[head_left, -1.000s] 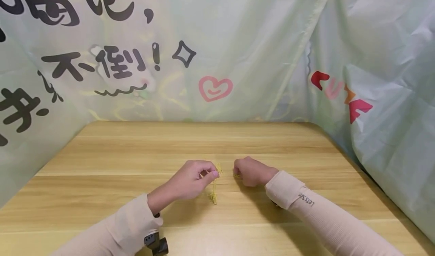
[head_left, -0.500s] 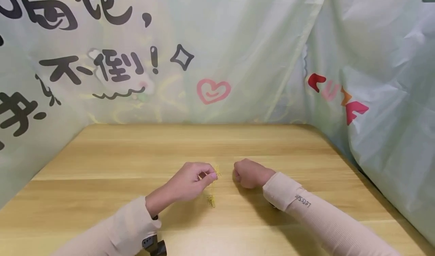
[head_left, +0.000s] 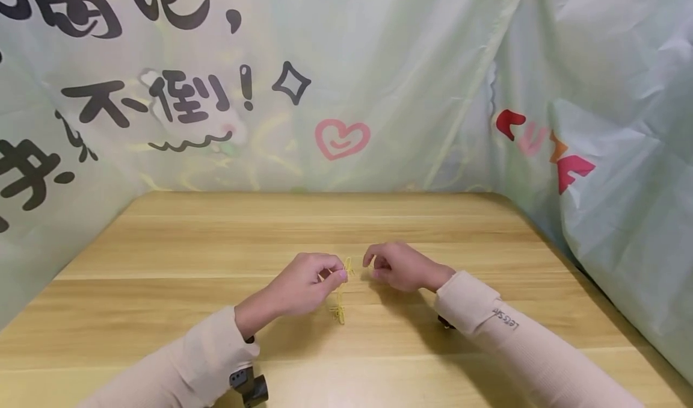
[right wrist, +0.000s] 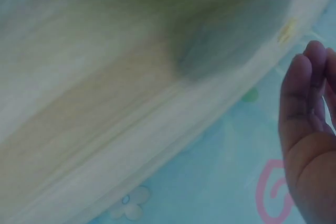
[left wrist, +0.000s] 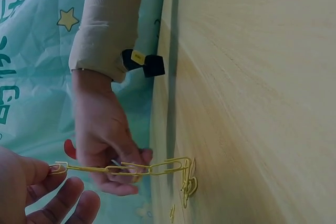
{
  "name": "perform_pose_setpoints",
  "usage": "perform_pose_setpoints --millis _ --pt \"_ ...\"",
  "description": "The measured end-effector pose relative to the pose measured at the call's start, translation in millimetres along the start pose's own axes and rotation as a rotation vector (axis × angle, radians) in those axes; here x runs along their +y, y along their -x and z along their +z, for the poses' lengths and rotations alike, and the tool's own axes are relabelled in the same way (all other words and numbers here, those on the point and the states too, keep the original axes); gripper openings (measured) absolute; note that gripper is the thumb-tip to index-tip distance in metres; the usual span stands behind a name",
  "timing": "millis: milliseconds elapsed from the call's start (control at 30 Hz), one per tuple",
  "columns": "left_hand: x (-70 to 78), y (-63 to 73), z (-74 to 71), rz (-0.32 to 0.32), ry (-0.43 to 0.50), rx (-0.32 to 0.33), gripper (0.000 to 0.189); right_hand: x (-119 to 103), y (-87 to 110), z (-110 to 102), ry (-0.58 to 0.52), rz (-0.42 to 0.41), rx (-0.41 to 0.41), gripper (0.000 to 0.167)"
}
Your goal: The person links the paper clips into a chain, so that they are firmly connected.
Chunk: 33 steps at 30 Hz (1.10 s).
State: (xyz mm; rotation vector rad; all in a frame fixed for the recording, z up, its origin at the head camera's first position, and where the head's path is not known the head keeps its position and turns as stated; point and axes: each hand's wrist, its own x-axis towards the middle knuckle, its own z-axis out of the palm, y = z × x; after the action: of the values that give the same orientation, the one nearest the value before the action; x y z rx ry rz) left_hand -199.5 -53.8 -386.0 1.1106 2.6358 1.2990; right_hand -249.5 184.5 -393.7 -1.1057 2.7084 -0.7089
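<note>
My left hand (head_left: 308,284) pinches the top of a chain of yellow paper clips (left wrist: 188,182) between thumb and index finger. From there the linked clips hang down, and the lower end bunches at the tabletop in the left wrist view. Just right of the chain, my right hand (head_left: 403,268) hovers low over the table with bent, parted fingers. In the right wrist view the right hand (right wrist: 310,114) shows no object at its fingers. A blurred yellow patch (right wrist: 286,30), perhaps clips, lies beyond its fingertips.
The wooden table (head_left: 216,233) carries the work. Printed cloth sheets (head_left: 411,83) hang behind it and along both sides. A small yellow piece (left wrist: 172,213) shows near the chain's bottom in the left wrist view. Each wrist wears a black camera (head_left: 249,387).
My right hand has lifted slightly, and its fingers have uncurled from a closer fist. The left hand keeps its pinch on the paper clip chain, almost in place.
</note>
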Motion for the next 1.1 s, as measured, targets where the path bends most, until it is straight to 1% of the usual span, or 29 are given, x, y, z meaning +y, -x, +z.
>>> perform_pose_setpoints --millis 133,367,500,600,700,967,1100 --pt "-0.7 0.0 -0.4 0.013 0.001 0.000 0.017 -4 2.1 -3 -0.035 -0.020 0.052 0.021" --pt "0.4 -1.8 -0.8 0.010 -0.010 -0.003 0.018 -10 5.0 -6 -0.133 -0.074 0.116 0.022" --pt "0.5 -1.6 -0.3 0.002 -0.010 -0.006 0.018 -13 6.4 -6 -0.232 -0.112 0.134 0.022" --pt "0.3 -1.1 0.3 -0.006 -0.007 -0.008 0.019 -14 6.8 -4 -0.332 -0.138 0.144 0.023" --pt "-1.4 -0.2 1.4 -0.003 -0.008 -0.008 0.018 -16 7.3 -4 -0.394 -0.158 0.159 0.023" --pt "-3.2 -0.8 2.4 0.015 -0.005 -0.017 0.019 -25 10.4 -7 -0.437 -0.170 0.218 0.015" --pt "-2.6 -2.0 2.7 0.012 -0.009 -0.024 0.019 -29 10.2 -8 -0.466 -0.208 0.246 0.013"
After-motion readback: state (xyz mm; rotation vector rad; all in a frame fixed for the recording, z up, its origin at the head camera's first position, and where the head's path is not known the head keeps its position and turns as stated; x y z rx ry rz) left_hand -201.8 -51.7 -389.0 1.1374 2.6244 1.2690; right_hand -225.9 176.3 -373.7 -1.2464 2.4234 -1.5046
